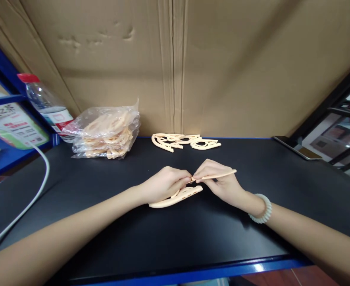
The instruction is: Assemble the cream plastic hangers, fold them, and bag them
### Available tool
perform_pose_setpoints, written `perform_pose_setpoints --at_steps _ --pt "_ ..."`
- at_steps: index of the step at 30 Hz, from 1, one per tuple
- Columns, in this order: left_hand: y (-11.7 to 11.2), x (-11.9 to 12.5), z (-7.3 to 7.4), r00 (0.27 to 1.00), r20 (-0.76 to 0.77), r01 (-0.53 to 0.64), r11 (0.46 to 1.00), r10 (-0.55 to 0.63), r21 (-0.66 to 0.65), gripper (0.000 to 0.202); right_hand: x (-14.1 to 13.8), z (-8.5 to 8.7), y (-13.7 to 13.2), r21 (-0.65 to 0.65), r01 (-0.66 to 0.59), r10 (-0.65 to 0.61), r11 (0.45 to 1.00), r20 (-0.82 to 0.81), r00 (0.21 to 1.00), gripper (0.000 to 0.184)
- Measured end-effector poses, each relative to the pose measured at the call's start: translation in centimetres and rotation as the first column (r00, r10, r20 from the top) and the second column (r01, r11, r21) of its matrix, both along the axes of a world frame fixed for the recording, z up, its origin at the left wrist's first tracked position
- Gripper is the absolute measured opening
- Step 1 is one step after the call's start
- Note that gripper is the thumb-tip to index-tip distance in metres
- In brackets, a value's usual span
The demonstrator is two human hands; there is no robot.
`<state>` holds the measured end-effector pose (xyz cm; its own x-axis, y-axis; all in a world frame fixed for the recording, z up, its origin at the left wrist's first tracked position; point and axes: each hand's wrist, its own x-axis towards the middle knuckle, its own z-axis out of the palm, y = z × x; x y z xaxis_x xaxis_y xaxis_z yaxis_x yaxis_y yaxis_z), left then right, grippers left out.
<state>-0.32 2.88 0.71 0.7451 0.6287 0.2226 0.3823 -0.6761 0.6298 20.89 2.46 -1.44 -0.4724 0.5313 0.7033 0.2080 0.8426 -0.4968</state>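
At the middle of the black table my left hand (164, 184) is closed on a beige plastic folding hanger; one curved arm (176, 200) with slots along its edge shows below my fingers. My right hand (222, 186) pinches another slim arm (222, 174) of the same beige plastic, which sticks out to the right. The fingertips of both hands meet at a small joint piece (192, 180). My fingers hide most of this spot, so I cannot tell whether the two arms are joined. Beyond my hands, several loose beige hanger parts (204, 145) lie near the cardboard wall.
Clear plastic bags (106, 131) of beige parts are stacked at the back left. Behind them leans a red-capped bottle (47, 101). A white cable (42, 178) runs down the left side. Cardboard (237, 71) closes off the back, and a flat phone-like object (308, 153) lies back right.
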Motion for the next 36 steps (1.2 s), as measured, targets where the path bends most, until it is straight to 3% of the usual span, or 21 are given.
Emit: perform_pose_setpoints --at_steps 6,15,19,21,23,26,29,31,33,36 --pt "-0.4 0.1 0.7 1.000 -0.027 0.009 1.000 -0.009 0.007 0.033 0.4 0.1 -0.3 0.199 -0.063 0.024 0.978 0.194 0.981 0.029" --pt "-0.4 0.1 1.0 0.996 -0.088 0.038 0.998 -0.033 0.053 0.034 0.7 0.4 -0.2 0.245 -0.109 0.060 0.963 0.199 0.978 0.025" --pt "-0.1 0.3 0.5 0.999 0.001 0.047 0.997 -0.047 -0.053 0.036 0.0 1.1 -0.6 0.318 -0.165 0.104 0.934 0.200 0.974 0.021" --pt "0.2 0.4 0.1 0.997 0.066 0.040 0.981 -0.028 -0.192 0.034 -0.1 1.5 -0.5 0.260 -0.152 0.116 0.954 0.148 0.982 0.021" --pt "0.7 0.4 -0.5 0.984 0.173 0.043 0.909 0.033 -0.414 0.027 0.4 1.8 0.2 0.123 -0.029 0.023 0.992 0.049 0.999 0.020" --pt "1.6 0.2 -1.0 0.875 0.413 0.121 0.710 0.254 -0.693 0.021 2.2 1.9 1.9 -0.100 0.166 -0.163 0.981 0.033 0.986 0.018" --pt "2.4 0.0 -1.1 0.690 0.506 0.196 0.539 0.518 -0.819 0.017 3.8 1.4 3.4 -0.375 0.257 -0.182 0.890 0.223 0.958 0.013" --pt "2.7 -0.1 -1.0 0.596 0.475 0.212 0.444 0.647 -0.870 0.016 4.2 1.0 3.7 -0.494 0.339 -0.187 0.800 0.331 0.925 0.030" --pt "2.8 -0.2 -0.8 0.531 0.438 0.206 0.391 0.725 -0.897 0.019 4.2 0.7 3.6 -0.522 0.410 -0.220 0.748 0.387 0.895 0.051" --pt "2.9 -0.3 -0.7 0.509 0.414 0.203 0.362 0.755 -0.910 0.023 4.1 0.5 3.3 -0.465 0.461 -0.260 0.756 0.432 0.863 0.056"
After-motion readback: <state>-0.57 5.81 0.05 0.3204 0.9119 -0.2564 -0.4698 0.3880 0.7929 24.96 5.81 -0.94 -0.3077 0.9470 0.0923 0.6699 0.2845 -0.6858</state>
